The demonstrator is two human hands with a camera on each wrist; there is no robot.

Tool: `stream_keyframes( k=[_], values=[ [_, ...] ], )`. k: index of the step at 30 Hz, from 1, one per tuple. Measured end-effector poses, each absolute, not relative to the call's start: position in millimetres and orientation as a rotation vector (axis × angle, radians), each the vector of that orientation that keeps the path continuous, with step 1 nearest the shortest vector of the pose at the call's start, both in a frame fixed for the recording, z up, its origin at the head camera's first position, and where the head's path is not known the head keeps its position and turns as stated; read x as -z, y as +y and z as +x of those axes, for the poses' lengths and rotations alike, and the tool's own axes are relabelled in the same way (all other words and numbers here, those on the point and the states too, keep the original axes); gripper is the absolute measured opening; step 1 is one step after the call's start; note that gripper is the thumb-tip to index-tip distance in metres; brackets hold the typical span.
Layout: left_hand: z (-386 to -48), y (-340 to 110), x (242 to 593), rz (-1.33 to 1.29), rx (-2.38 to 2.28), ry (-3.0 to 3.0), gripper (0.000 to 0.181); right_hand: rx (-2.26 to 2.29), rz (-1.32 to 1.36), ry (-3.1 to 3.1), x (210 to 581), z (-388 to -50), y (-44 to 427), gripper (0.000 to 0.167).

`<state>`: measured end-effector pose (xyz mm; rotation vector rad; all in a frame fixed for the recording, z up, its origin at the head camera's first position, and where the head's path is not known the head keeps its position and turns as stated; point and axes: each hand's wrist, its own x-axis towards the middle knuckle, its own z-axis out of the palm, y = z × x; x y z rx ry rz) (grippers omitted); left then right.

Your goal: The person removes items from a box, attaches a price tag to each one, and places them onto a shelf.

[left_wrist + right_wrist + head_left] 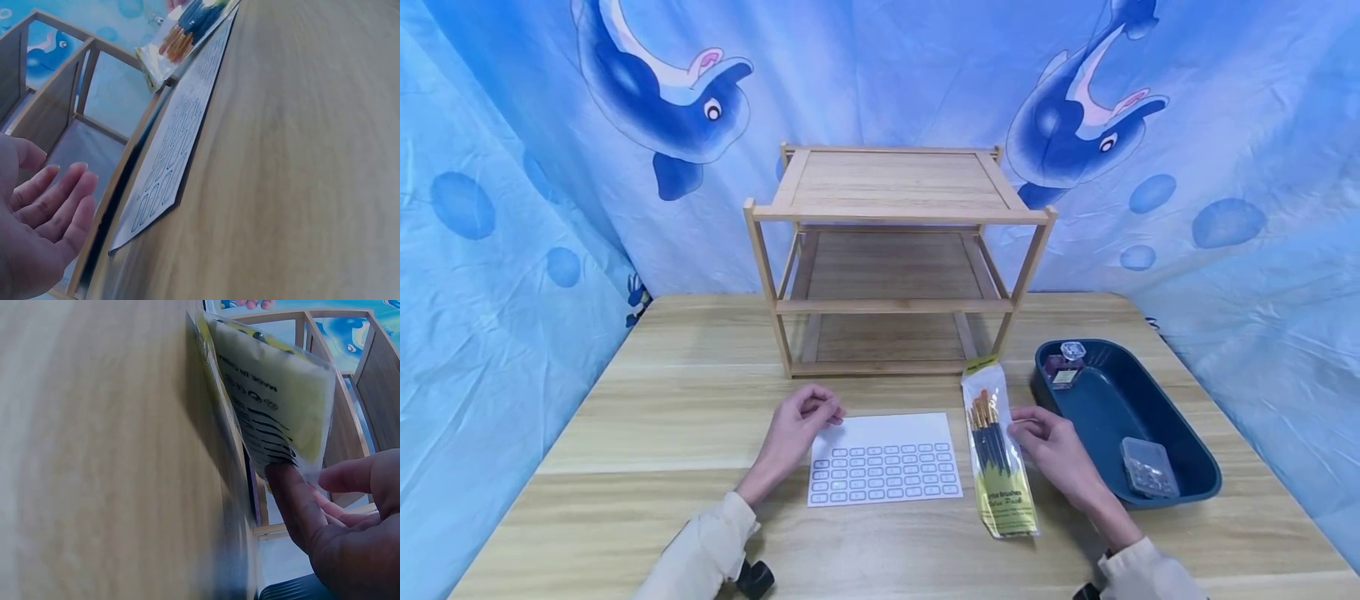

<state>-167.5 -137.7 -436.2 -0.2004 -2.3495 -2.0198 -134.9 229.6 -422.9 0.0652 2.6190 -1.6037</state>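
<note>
A clear-and-yellow packet of paintbrushes (1009, 498) is tilted slightly off the table in the head view. My right hand (1054, 450) pinches its right edge between thumb and fingers; the right wrist view shows the packet's printed back (275, 406). Dark handles and golden-brown bristles show through the plastic. To the left lies a white sheet (880, 430) printed with rows of small numbered boxes. My left hand (797, 425) hovers by the sheet's upper left corner. Its fingers (59, 209) are loosely bent, with nothing held, apart from the sheet in the left wrist view.
Behind the sheet stands a three-level wooden shelf (898, 215). On the right a dark blue tub (1105, 400) holds a perfume bottle (1064, 367) and a small clear plastic box (1148, 468) with small pieces inside. A blue dolphin-print curtain (880, 75) surrounds the wooden table (647, 467).
</note>
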Motion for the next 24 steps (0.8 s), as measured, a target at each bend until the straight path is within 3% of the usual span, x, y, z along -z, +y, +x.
stream_keyframes(
  k=[12,24],
  values=[
    [-164.5,-146.9,438.8,-0.173,1.900,-2.408,0.018,1.342,-0.021,2.731,421.0,-130.5,226.3,0.049],
    [-162.1,-151.7,442.9,-0.132,1.881,-2.440,0.016,1.211,-0.140,2.817,419.3,-124.0,221.7,0.052]
  ],
)
